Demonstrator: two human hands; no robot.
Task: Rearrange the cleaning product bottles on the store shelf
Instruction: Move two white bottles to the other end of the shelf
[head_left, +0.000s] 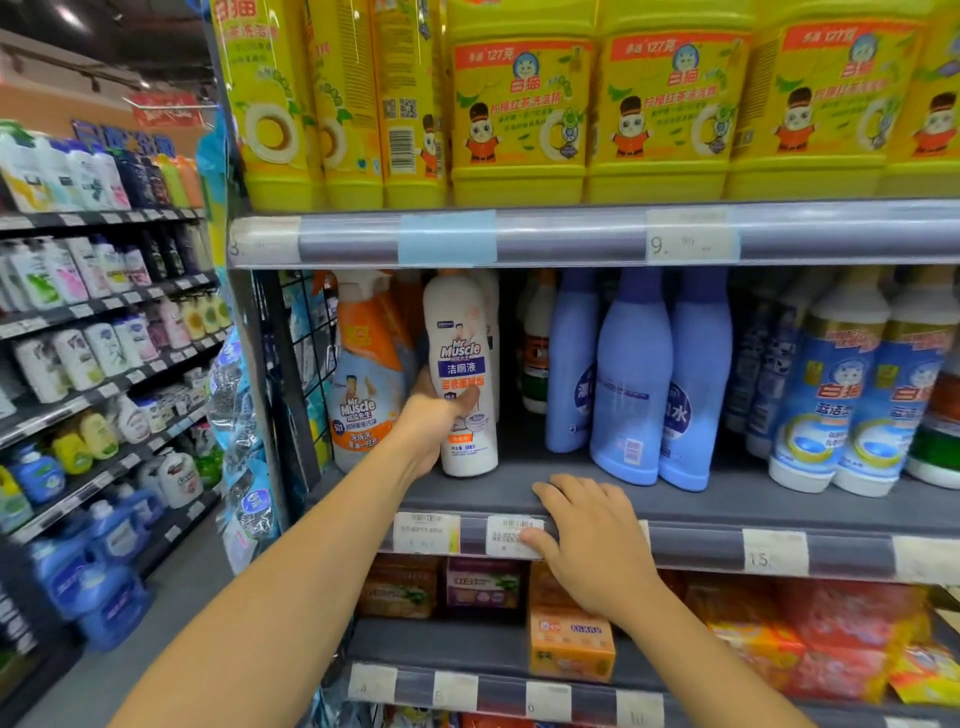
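Progress looks early imo. I see left hand (434, 426) clamped on white Mr Muscle toilet cleaner bottle (464, 374), upright on middle shelf (597, 501), orange spray bottle (363, 374) at its 9. Right hand (587, 540) flat on shelf edge, holding nothing. Blue bottles (631, 379) at 3 untouched.

Left hand (434, 426) is covering the lower left of the white Mr Muscle bottle (464, 374), fingers going out of sight behind it. Yellow detergent jugs (519, 104) are getting cut off at the top edge. Price tags (691, 241) are blurring, digits mostly unreadable.
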